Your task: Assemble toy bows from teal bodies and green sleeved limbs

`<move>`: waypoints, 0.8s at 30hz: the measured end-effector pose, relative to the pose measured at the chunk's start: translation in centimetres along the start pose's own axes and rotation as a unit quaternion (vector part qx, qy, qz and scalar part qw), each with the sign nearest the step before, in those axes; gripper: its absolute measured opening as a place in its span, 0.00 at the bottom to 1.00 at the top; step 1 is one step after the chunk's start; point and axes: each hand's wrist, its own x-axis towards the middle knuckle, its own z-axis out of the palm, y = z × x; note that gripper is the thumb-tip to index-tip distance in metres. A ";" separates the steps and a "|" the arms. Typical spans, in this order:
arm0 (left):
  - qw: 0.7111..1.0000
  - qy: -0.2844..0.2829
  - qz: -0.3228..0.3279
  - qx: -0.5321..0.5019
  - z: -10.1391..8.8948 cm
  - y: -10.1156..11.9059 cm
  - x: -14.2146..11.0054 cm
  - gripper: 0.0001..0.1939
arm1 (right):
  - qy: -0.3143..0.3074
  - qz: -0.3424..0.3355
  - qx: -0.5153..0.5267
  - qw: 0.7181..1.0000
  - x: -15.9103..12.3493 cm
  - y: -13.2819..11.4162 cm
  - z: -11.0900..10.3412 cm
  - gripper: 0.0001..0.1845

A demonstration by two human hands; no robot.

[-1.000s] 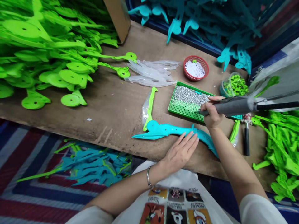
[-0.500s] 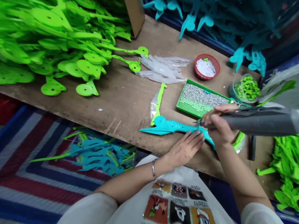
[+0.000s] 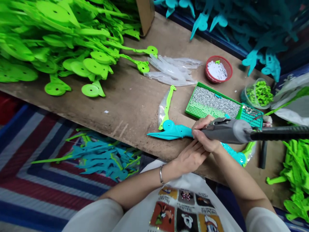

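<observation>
A teal plastic blade-shaped part [image 3: 173, 131] lies near the front edge of a wooden board [image 3: 130, 100]. My right hand [image 3: 205, 137] is wrapped round a grey powered screwdriver [image 3: 227, 130], its tip down on the teal part. My left hand [image 3: 190, 157] lies flat with its fingers stretched out, just below the right hand and pressing on the teal part's near edge. A green tray of small silver screws [image 3: 212, 103] stands right behind the tool. A lime green strip in a clear sleeve [image 3: 166, 104] lies beside the teal part's round end.
Heaps of lime green parts [image 3: 60, 35] fill the board's left, more [image 3: 296, 174] at the right. Teal parts [image 3: 241, 22] pile up behind, others [image 3: 103, 158] on the striped mat below. Clear sleeves [image 3: 171, 69], a red basket [image 3: 218, 69], a tub of green bits [image 3: 259, 93].
My right hand has carried the screwdriver from the screw tray down and left onto the teal part. My left hand has stayed flat on the part. The view has shifted left.
</observation>
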 end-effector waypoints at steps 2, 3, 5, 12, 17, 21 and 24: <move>1.000 0.001 0.005 0.002 0.1 0.0 0.0 0.18 | -0.037 -0.007 -0.005 0.999 0.4 -0.1 0.0 0.15; 1.000 0.000 0.007 0.002 0.2 -0.1 0.1 0.18 | -0.050 -0.009 -0.001 0.999 0.6 -0.4 -0.1 0.14; 1.000 -0.001 0.013 0.002 0.3 -0.2 0.1 0.20 | -0.036 -0.025 0.033 0.999 1.3 -1.0 -0.4 0.12; 0.998 -0.010 0.041 0.047 0.0 -0.5 0.2 0.25 | 0.224 -0.154 0.034 0.962 5.6 -1.0 -3.2 0.11; 0.998 -0.021 0.042 0.041 -0.1 -0.5 0.2 0.25 | 0.241 -0.128 -0.003 0.962 7.0 1.8 -4.0 0.14; 0.998 -0.021 0.045 0.038 -0.2 -0.6 0.2 0.25 | 0.233 -0.128 0.014 0.964 7.3 2.6 -3.7 0.12; 0.998 -0.019 0.046 0.039 -0.2 -0.6 0.2 0.25 | 0.220 -0.120 0.018 0.968 7.4 2.6 -3.6 0.10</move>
